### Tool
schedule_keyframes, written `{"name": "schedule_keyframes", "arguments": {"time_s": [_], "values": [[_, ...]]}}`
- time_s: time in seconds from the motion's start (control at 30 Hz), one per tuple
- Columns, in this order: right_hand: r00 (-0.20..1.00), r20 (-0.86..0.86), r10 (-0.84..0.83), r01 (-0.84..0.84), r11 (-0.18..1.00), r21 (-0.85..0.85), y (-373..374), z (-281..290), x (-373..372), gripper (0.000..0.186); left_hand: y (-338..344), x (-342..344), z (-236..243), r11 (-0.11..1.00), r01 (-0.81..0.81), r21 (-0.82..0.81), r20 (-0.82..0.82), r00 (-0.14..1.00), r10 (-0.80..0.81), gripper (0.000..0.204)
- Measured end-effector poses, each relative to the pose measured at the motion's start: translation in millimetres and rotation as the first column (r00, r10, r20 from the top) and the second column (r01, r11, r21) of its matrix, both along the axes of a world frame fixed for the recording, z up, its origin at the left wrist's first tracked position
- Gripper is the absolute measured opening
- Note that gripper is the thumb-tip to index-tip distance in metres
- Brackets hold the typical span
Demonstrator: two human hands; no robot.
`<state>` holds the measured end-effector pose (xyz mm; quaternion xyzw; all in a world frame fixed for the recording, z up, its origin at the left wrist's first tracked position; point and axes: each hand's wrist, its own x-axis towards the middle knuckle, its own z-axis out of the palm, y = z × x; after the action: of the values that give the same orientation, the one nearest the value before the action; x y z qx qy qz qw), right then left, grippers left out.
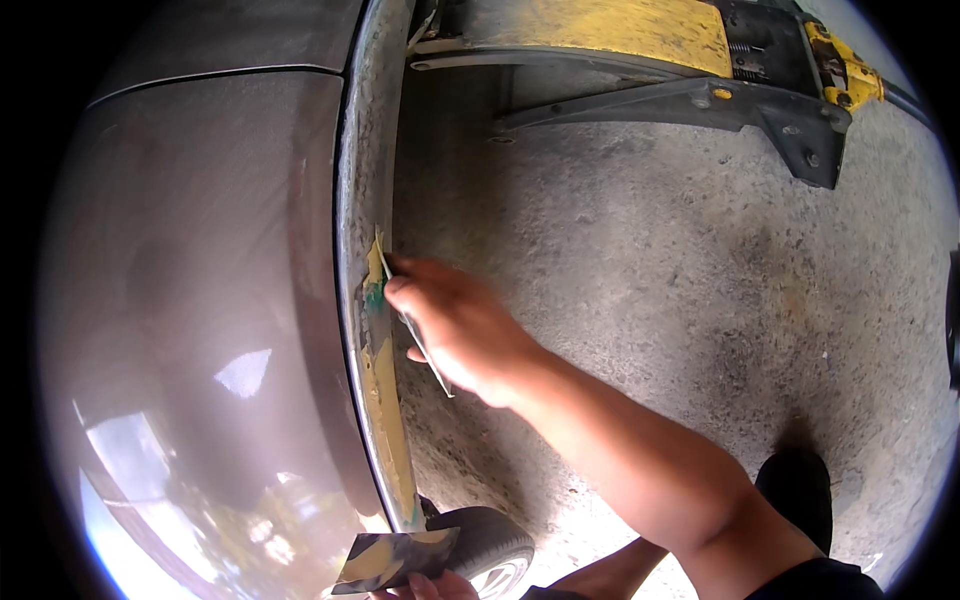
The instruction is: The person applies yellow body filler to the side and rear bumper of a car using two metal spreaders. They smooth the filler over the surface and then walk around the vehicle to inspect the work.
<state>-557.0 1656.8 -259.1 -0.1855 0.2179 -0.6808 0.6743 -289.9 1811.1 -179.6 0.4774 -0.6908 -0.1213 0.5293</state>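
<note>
My right hand [455,325] grips a thin flat filler spreader [428,358], its far end touching the sill [365,170] of a grey-brown car. Yellowish body filler [385,400] lies in an uneven strip along that sill, with a smaller smear around a green patch [375,295] beside the spreader's tip. Low in the view, my left hand [428,588] holds a dark flat mixing plate [395,560] by its near edge. Streaks of the same filler coat the plate. Only the left hand's fingers show; the rest is cut off by the lower edge.
The car's door panel [220,240] fills the left side. A yellow and black floor jack [620,40] reaches toward the sill from the top right. Near my left hand is a car wheel [490,545]. Rough concrete floor [650,270] spreads to the right, with a dark shoe [800,490].
</note>
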Motion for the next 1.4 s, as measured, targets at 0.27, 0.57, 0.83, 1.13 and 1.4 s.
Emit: {"name": "schedule_keyframes", "arguments": {"time_s": [0.27, 0.57, 0.83, 1.13, 1.4], "values": [[0.739, -0.495, -0.458, 0.311, 0.883, -0.352, 49, -3, 38, 0.040, 4, -26, 3, 0.983, 0.121, 0.141, -0.130, 0.986, -0.103, 0.060], [0.975, 0.055, -0.216, 0.212, 0.824, -0.525, 147, -35, 32, 0.043, 4, -89, 22, 0.762, 0.306, 0.571, -0.578, 0.809, 0.108, 0.061], [0.749, -0.577, -0.325, -0.048, 0.842, -0.537, 182, -14, 43, 0.035, 18, -89, 36, 0.797, 0.293, 0.529, -0.633, 0.762, 0.140, 0.057], [0.966, 0.256, 0.033, -0.024, 0.999, -0.041, 218, -44, 31, 0.040, 30, -90, 41, 0.902, 0.355, 0.246, -0.678, 0.728, -0.102, 0.053], [0.986, -0.086, 0.145, -0.150, 0.987, -0.056, 211, -11, 32, 0.028, 42, -84, 31, 0.699, 0.581, 0.417, -0.485, 0.792, -0.370, 0.046]]}}
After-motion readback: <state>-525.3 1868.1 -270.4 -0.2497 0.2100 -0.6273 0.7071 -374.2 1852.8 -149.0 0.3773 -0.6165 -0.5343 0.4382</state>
